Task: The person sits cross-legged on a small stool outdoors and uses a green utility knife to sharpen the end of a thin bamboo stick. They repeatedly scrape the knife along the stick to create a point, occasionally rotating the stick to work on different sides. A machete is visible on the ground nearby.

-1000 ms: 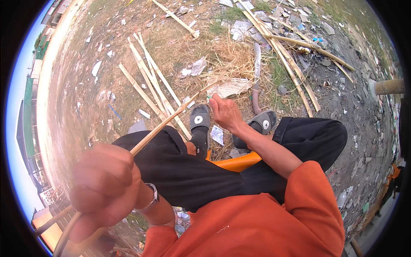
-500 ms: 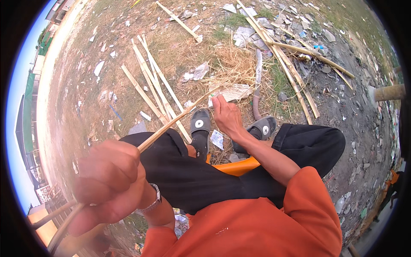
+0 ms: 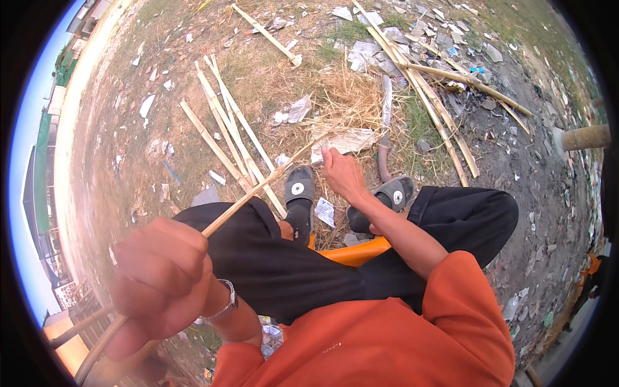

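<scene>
A long, thin bamboo strip [image 3: 242, 203] slants from the lower left up toward the straw by my feet. My left hand [image 3: 161, 271], wearing a metal-banded watch at the wrist, is closed around it and slightly blurred. Behind that fist, two narrow lengths show at the lower left; I cannot tell whether both belong to this strip. Near the strip's thin far end is my right hand [image 3: 343, 173], its fingers curled in. What those fingers hold, if anything, is hidden. A pale flat scrap [image 3: 348, 143] lies just beyond them.
Several split bamboo pieces [image 3: 222, 122] lie ahead on the left. Longer bamboo poles [image 3: 419, 90] cross at the right among litter. Dry straw [image 3: 348, 97] lies ahead of my sandals [image 3: 300, 187]. Something orange [image 3: 358, 251] shows between my legs. A thick round post [image 3: 585, 138] stands far right.
My left hand has shifted slightly, with the bamboo strip still in its grip. My right hand stays in nearly the same place, and the whole view has moved a little.
</scene>
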Available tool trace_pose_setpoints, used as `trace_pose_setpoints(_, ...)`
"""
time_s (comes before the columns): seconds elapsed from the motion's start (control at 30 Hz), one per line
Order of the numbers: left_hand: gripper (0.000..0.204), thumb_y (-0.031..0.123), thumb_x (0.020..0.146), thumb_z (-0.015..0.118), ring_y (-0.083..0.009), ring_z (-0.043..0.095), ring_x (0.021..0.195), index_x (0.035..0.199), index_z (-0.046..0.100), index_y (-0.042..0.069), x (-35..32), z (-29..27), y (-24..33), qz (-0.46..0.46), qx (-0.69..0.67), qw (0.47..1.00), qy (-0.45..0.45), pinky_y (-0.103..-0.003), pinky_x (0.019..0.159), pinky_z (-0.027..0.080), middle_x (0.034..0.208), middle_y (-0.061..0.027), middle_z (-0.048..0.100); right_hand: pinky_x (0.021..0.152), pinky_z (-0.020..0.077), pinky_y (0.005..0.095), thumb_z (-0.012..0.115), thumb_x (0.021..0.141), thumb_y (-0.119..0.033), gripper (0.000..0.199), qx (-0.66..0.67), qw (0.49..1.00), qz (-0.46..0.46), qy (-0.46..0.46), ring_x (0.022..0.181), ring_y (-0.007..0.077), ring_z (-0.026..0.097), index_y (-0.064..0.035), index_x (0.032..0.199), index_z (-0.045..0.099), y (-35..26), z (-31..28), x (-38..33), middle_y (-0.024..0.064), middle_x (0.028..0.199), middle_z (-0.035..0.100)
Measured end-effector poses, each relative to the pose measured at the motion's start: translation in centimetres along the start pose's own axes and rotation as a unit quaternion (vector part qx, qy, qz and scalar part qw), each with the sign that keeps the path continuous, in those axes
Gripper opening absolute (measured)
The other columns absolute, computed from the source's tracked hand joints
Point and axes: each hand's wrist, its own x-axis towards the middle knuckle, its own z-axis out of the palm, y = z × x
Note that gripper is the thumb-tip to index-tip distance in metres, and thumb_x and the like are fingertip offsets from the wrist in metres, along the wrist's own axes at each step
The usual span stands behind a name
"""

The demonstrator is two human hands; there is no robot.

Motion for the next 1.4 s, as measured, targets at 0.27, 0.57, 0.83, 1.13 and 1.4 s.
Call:
trace_pose_setpoints(0.27,0.059,0.057,0.091,0.051,-0.0019,0.013,0.032,0.057,0.024,0.016,-0.1,0.4,0.1,-0.013,0.006,1.000,0.013,-0.021,0.034,0.006,0.042,0.0060,0.020,0.070,0.0476,0.0550,0.035,0.099,-0.039,0.041,0.003,1.000,-0.012,-0.022,0.074,0.0477,0.061,-0.0039,0.093,0.055,-1.4,-0.9,-0.6,0.0293,0.072,0.061)
trace_pose_setpoints(0.57,0.056,0.058,0.091,0.048,-0.0049,0.012,0.037,0.061,0.027,0.016,-0.4,-0.4,0.2,-0.015,0.015,0.999,0.033,-0.024,0.039,0.007,0.046,0.0047,0.021,0.065,0.0439,0.0562,0.034,0.099,-0.039,0.042,0.039,0.998,-0.047,-0.019,0.069,0.0475,0.059,-0.0033,0.091,0.054,-1.7,-0.5,-0.4,0.0270,0.069,0.060)
trace_pose_setpoints(0.83,0.049,0.061,0.089,0.048,-0.0113,0.021,0.064,0.077,0.032,0.016,-0.3,-1.6,0.5,-0.051,0.058,0.980,0.184,-0.028,0.059,0.019,0.069,0.0026,0.025,0.063,0.0454,0.0531,0.036,0.099,-0.037,0.040,0.084,0.993,-0.080,0.020,0.065,0.0468,0.058,-0.0019,0.091,0.053,-2.3,-1.2,0.1,0.0259,0.065,0.059)
trace_pose_setpoints(1.13,0.067,0.076,0.071,0.060,-0.0121,0.023,0.068,0.083,0.032,0.016,0.1,-1.3,0.0,-0.024,0.017,0.981,0.189,-0.029,0.064,0.019,0.074,0.0018,0.026,0.066,0.0430,0.0557,0.035,0.100,-0.035,0.041,0.069,0.994,-0.072,-0.053,0.070,0.0464,0.058,-0.0013,0.089,0.054,-4.2,-1.9,-0.8,0.0267,0.066,0.059)
trace_pose_setpoints(1.4,0.068,0.077,0.070,0.060,-0.0102,0.020,0.060,0.082,0.032,0.016,-0.7,-0.6,-0.2,-0.011,-0.004,0.984,0.178,-0.027,0.056,0.017,0.069,0.0030,0.028,0.066,0.0461,0.0543,0.036,0.100,-0.037,0.040,0.085,0.990,-0.106,-0.043,0.071,0.0479,0.060,-0.0030,0.092,0.056,-5.7,-2.8,-1.2,0.0272,0.065,0.059)
